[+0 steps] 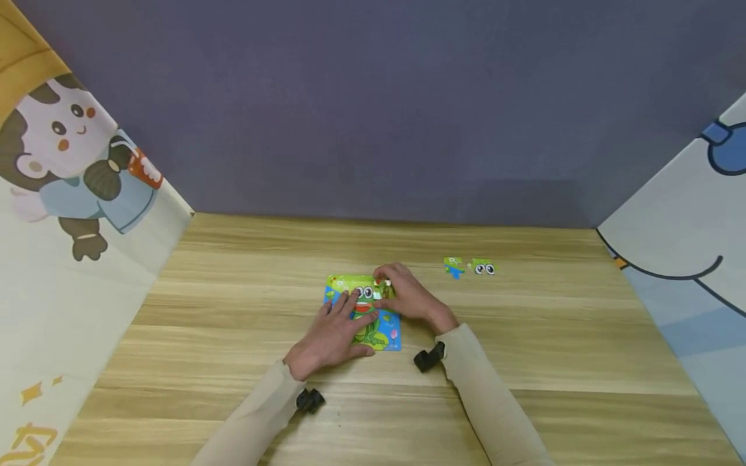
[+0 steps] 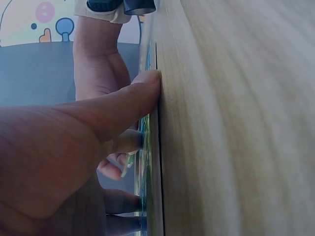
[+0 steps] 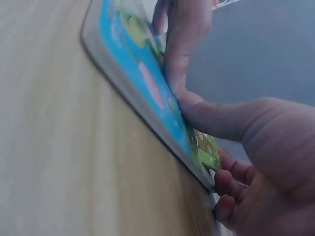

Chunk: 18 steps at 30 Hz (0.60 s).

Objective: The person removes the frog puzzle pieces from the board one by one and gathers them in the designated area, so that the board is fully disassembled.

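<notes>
One frog picture board [image 1: 393,323] lies flat on the wooden tabletop [image 1: 245,285], in the lower middle of the head view. The left hand [image 1: 333,331] rests across it, fingers apart and fingertips down on the frog, probably so the board won't slide; its thumb reaches the near edge. Over the board's upper right corner, the right hand [image 1: 410,295] has thumb and fingers clamped on a small piece [image 3: 206,156]. From the right wrist, that piece sits at an angle to the board; such a pinch likely leaves it easy to turn. Right of centre lie a green and blue piece [image 1: 452,268] and a piece with a pair of eyes [image 1: 483,267], well apart from the board, perhaps to give both hands room, their printed sides showing.
</notes>
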Available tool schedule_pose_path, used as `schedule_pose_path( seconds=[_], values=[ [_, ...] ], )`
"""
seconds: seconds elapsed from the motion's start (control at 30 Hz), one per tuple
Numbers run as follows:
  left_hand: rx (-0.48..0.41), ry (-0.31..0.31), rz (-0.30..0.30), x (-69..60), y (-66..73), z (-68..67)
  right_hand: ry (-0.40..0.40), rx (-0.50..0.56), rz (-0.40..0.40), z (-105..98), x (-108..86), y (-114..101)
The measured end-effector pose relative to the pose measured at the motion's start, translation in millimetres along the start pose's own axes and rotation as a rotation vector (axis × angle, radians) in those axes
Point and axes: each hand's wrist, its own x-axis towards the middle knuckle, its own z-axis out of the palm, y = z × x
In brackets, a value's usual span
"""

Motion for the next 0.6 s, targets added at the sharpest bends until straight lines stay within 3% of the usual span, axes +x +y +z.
schedule_pose_path(
  seconds=[0.13,0.3,0.47,0.6],
  values=[
    [-0.003,-0.001,-0.005,0.6,0.5,-0.2,0.045,0.055,0.046,-1.1,1.0,1.6],
    [-0.005,-0.011,-0.007,1.3,0.8,-0.1,0.075,0.115,-0.009,-6.9,-0.6,5.6],
    [-0.008,-0.014,-0.010,2.0,0.2,1.0,0.056,0.162,-0.079,-12.5,-3.0,11.7],
    [-0.015,-0.015,-0.011,2.6,-0.3,1.8,0.025,0.205,-0.074,-14.2,-3.9,14.1]
  ],
)
